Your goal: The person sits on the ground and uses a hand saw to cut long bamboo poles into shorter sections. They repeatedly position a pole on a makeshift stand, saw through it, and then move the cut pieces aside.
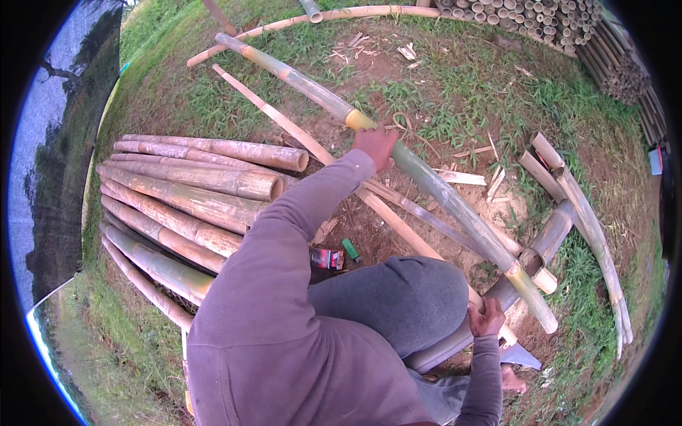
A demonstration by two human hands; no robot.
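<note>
A long green-and-tan bamboo pole [447,195] slants from the far left down to the near right. My left hand [376,148] is wrapped over it near its middle. Beside and below it runs a thinner, pale length of bamboo [398,224], passing by my bent knee. At its near end my right hand [486,319] is closed around it, the fingers partly hidden. A grey-blue saw blade [521,356] shows on the ground just beyond that hand; its handle is out of sight. The green pole's near end rests over a thick bamboo piece [550,238] lying crosswise.
Several bamboo poles [188,184] lie side by side at left. Cut bamboo pieces [586,220] lean at right, and stacked bamboo [526,21] stands at the far right. A small green object [350,249] and a dark, colourful packet [327,258] lie near my knee. Wood splinters [462,177] litter the soil.
</note>
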